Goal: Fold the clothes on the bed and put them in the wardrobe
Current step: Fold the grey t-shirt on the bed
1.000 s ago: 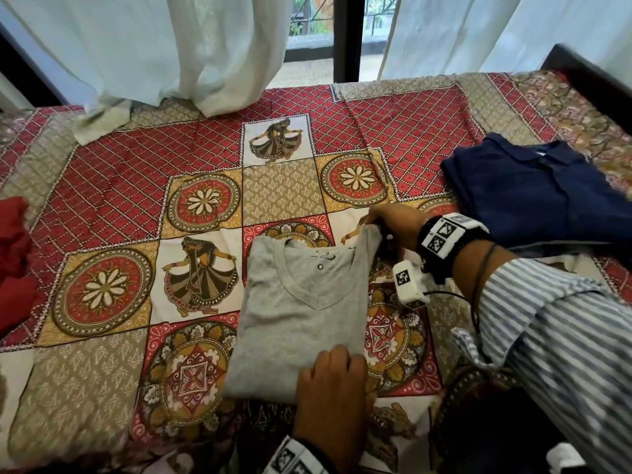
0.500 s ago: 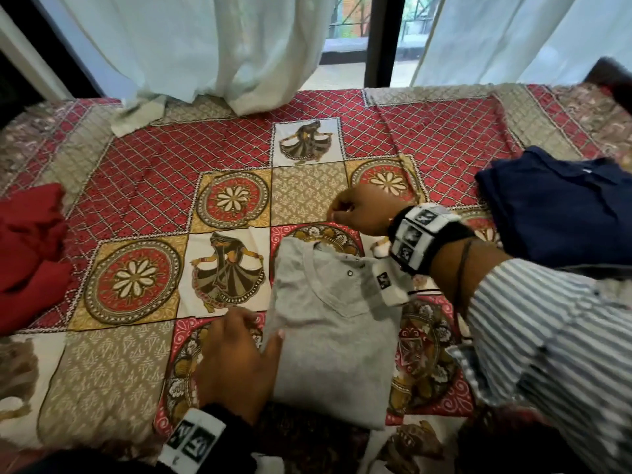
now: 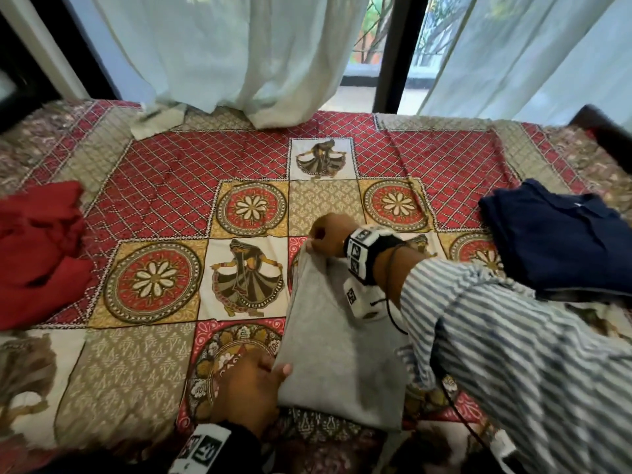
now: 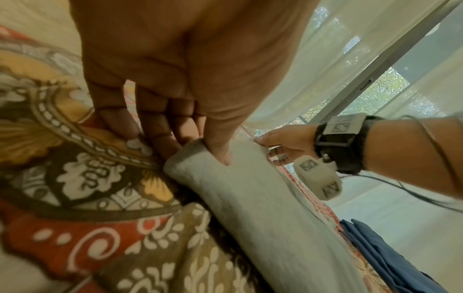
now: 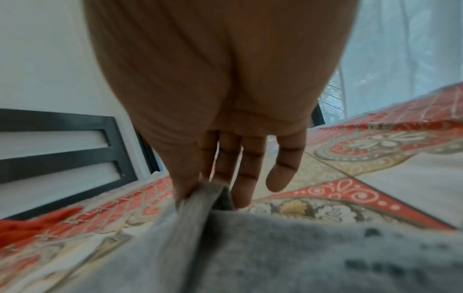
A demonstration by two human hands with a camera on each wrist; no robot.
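Note:
A grey T-shirt (image 3: 338,343) lies partly folded on the patterned bedspread (image 3: 191,172), near the front middle. My left hand (image 3: 253,381) pinches its near left edge, thumb on top and fingers under the fold (image 4: 190,150). My right hand (image 3: 325,234) pinches the far left corner by the collar and lifts it off the bed. In the right wrist view the thumb and fingers (image 5: 190,184) hold the grey cloth (image 5: 250,247). The left edge of the T-shirt stands raised between both hands.
A folded navy shirt (image 3: 561,237) sits at the right of the bed. A crumpled red garment (image 3: 37,248) lies at the left edge. Pale curtains (image 3: 239,56) hang onto the bed's far side before a window. A dark bed frame (image 3: 605,131) shows at the far right.
My left hand moved from the T-shirt's near edge to its left side and took hold. My right hand crossed from the right shoulder to the left corner and lifted it.

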